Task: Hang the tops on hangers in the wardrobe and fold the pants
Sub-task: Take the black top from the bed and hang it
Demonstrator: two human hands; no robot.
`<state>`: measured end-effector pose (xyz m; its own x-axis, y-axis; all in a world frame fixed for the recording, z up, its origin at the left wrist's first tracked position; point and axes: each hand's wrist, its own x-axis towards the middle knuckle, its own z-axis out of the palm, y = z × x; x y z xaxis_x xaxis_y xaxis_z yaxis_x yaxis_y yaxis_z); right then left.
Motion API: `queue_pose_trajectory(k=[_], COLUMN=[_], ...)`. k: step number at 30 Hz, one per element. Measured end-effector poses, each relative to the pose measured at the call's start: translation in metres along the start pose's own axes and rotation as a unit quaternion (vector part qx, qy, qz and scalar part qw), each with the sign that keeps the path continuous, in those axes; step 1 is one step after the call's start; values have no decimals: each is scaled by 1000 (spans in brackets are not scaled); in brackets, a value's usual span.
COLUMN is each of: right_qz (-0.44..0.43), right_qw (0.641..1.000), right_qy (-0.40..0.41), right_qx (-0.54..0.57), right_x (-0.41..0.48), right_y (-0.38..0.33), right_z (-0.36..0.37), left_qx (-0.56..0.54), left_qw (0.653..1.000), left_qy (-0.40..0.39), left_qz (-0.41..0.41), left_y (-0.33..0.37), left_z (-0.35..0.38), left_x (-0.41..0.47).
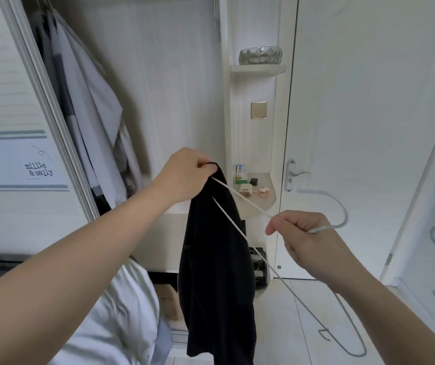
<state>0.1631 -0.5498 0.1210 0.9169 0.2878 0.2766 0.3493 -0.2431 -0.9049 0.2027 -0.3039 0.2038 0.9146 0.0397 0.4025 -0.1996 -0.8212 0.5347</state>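
Observation:
A black top [216,272] hangs down in front of me, pinched at its upper edge by my left hand [184,177]. My right hand [308,235] grips a thin white wire hanger [237,227] at its neck, with the hook [341,206] curving up to the right. One end of the hanger reaches into the top under my left hand. The hanger's other shoulder [353,338] sticks out low at the right, bare. The open wardrobe [158,88] is straight ahead, with light shirts [89,109] hanging at its left.
A sliding wardrobe door [13,101] stands at the left. White corner shelves [258,68] hold a glass bowl [260,55] and small items [248,184]. A white door with a handle [294,175] is at the right. Pale cloth [121,312] lies low at the left.

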Motion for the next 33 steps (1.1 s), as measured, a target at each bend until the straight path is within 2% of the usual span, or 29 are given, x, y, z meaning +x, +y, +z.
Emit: queue_pose_trajectory(k=[4,6,9,11,15,20,23,26,29,33], right_qz=[29,65,44,45,103,49,39,40,34,36], right_qw=[998,995,986,986,981,966,960,969,977,976], right_qy=[-49,-68,-86,-102,-121,-120,-110,-93,-72,-108], right_qx=[-35,41,134,124,113,222,255,224,199,185], right_x=[7,9,13,16,16,16,17,20,25,30], right_y=[11,11,8,11,34,49,56,57,53,46], right_z=[26,26,1,-5,24,17,3,-10,-9,8], left_qx=[-17,6,51,42,7,19,207,314,336,297], left_qw=[999,998,993,991,987,973,937,907,898,896], left_qy=[-30,-54,-96,-110,-138,-195,-164,-122,-89,-39], left_qz=[30,44,47,56,79,124,227,253,271,326], left_y=[16,19,16,17,25,14,-3,-23,-23,-7], left_z=[12,17,23,26,40,55,40,28,48,75], left_x=[-10,-13,-17,-20,-29,-43,-38,-42,-58,-75])
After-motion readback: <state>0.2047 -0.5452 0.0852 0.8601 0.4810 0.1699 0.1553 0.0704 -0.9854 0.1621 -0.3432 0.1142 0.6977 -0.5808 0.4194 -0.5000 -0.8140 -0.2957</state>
